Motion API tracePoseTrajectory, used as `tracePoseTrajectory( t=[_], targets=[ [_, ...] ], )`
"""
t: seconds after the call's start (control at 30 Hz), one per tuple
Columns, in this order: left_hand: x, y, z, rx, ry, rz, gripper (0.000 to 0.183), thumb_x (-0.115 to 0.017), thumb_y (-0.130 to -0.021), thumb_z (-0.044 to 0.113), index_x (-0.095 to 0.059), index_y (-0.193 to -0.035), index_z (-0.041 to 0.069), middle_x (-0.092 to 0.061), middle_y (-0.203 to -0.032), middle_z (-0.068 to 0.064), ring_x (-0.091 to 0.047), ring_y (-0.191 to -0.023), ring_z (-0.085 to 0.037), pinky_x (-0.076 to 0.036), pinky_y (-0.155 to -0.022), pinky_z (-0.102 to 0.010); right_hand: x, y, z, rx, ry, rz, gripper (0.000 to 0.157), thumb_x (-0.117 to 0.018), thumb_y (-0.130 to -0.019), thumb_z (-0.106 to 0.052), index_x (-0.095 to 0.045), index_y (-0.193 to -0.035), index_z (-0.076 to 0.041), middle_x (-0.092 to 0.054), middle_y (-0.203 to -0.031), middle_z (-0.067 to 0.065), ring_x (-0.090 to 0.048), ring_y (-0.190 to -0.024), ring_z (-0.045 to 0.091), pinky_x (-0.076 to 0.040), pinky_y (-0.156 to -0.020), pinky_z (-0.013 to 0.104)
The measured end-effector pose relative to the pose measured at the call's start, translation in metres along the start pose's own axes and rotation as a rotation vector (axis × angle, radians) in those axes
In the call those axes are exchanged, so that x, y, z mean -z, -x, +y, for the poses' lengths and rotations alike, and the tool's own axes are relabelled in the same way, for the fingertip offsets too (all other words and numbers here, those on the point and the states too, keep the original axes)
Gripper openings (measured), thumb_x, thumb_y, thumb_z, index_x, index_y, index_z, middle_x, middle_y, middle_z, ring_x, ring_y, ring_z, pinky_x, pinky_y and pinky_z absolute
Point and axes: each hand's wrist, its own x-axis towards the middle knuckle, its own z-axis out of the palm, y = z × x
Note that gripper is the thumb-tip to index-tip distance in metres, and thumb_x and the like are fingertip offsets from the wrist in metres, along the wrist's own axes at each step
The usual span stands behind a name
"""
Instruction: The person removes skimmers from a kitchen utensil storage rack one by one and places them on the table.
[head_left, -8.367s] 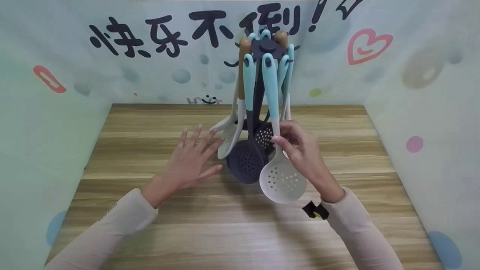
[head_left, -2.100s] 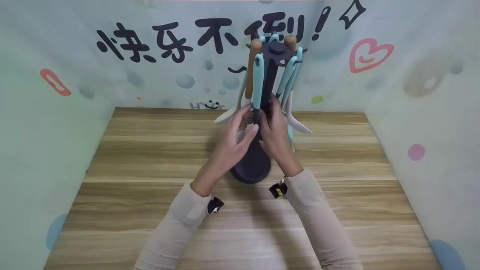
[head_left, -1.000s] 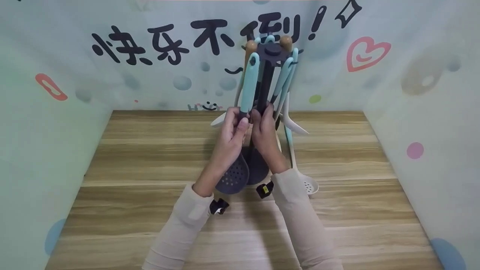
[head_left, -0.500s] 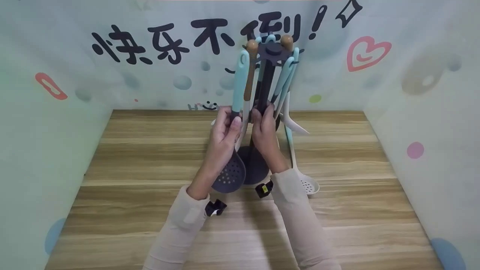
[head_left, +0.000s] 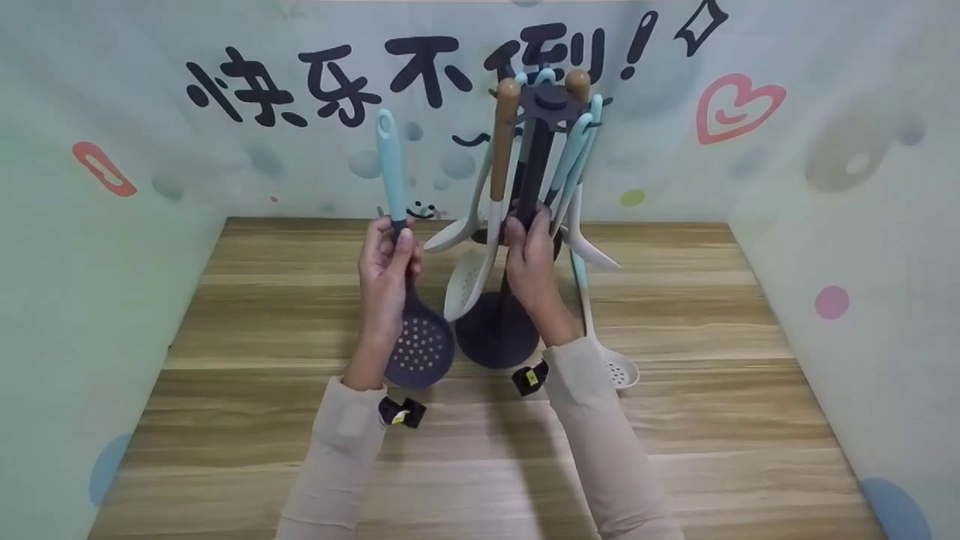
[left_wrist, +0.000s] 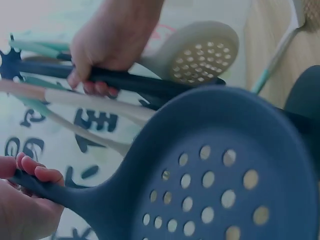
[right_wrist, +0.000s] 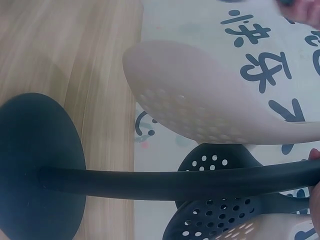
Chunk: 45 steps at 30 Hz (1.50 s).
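Observation:
My left hand (head_left: 384, 274) pinches a dark perforated skimmer (head_left: 424, 349) below its light blue handle. The skimmer hangs upright left of the utensil stand (head_left: 536, 161), its handle off the hooks. In the left wrist view, the skimmer's holed bowl (left_wrist: 250, 120) fills the lower right. With curled fingers, my right hand (head_left: 536, 262) grips the stand's dark pole. A brown-handled white perforated spoon (head_left: 465, 289) hangs from the stand between my hands; several other utensils hang around the pole. The stand's round dark base (right_wrist: 30, 165) shows at left in the right wrist view.
A white skimmer (head_left: 621, 370) with a light blue handle lies on the wooden table (head_left: 705, 420), partly behind the right sleeve. Hanging at the stand's right side is a white utensil (head_left: 592, 251). A printed cloth wall (head_left: 315, 165) stands behind.
The dark skimmer has come off the stand and moved left in my left hand. My right hand stays on the pole. The white skimmer earlier hanging in front now lies on the table.

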Motion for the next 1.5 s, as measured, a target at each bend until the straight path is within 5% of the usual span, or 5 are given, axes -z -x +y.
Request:
tracePoseTrajectory(
  t=[0.3, 0.43, 0.7, 1.23, 1.5],
  targets=[
    [0.027, -0.008, -0.041, 0.163, -0.024, 0.110, 0.011, -0.048, -0.097, 0.013, -0.055, -0.104, 0.010, -0.050, -0.071, -0.001, -0.044, -0.055, -0.008, -0.033, -0.050, -0.020, 0.000, -0.001, 0.002, 0.023, 0.008, 0.012, 0.044, -0.035, -0.095, -0.028, -0.035, -0.117, 0.010, -0.050, -0.086, 0.015, -0.051, -0.076, 0.024, -0.042, -0.070, 0.026],
    [0.034, -0.010, -0.059, 0.214, -0.028, 0.128, 0.011, -0.048, -0.097, 0.013, -0.055, -0.104, 0.010, -0.049, -0.069, 0.000, -0.042, -0.053, -0.007, -0.032, -0.050, -0.020, -0.001, 0.000, 0.001, 0.019, 0.020, 0.014, 0.040, -0.036, -0.096, -0.023, -0.034, -0.117, 0.011, -0.050, -0.086, 0.014, -0.050, -0.076, 0.023, -0.042, -0.071, 0.026],
    [0.037, -0.016, -0.088, 0.327, 0.043, 0.171, 0.018, -0.048, -0.096, 0.012, -0.052, -0.110, 0.002, -0.050, -0.067, 0.002, -0.041, -0.052, -0.007, -0.031, -0.048, -0.020, -0.001, 0.000, 0.000, 0.015, 0.045, 0.025, 0.029, -0.039, -0.098, -0.011, -0.035, -0.117, 0.010, -0.050, -0.085, 0.014, -0.050, -0.076, 0.021, -0.041, -0.071, 0.027],
    [0.043, -0.016, -0.131, 0.442, -0.102, 0.176, 0.026, -0.048, -0.097, 0.014, -0.052, -0.118, -0.001, -0.051, -0.073, 0.001, -0.046, -0.060, -0.011, -0.036, -0.055, -0.022, -0.002, 0.001, 0.004, 0.044, 0.022, 0.010, 0.064, -0.031, -0.092, -0.046, -0.033, -0.119, 0.011, -0.047, -0.081, 0.009, -0.048, -0.074, 0.020, -0.039, -0.069, 0.025],
    [0.041, -0.019, -0.142, 0.527, -0.219, 0.092, 0.037, -0.042, -0.096, 0.005, -0.046, -0.133, 0.001, -0.054, -0.092, -0.011, -0.046, -0.068, -0.014, -0.036, -0.059, -0.023, -0.001, 0.000, 0.001, 0.023, 0.025, 0.020, 0.026, -0.039, -0.098, -0.007, -0.035, -0.117, 0.011, -0.047, -0.081, 0.010, -0.047, -0.074, 0.020, -0.039, -0.069, 0.026]
  ],
)
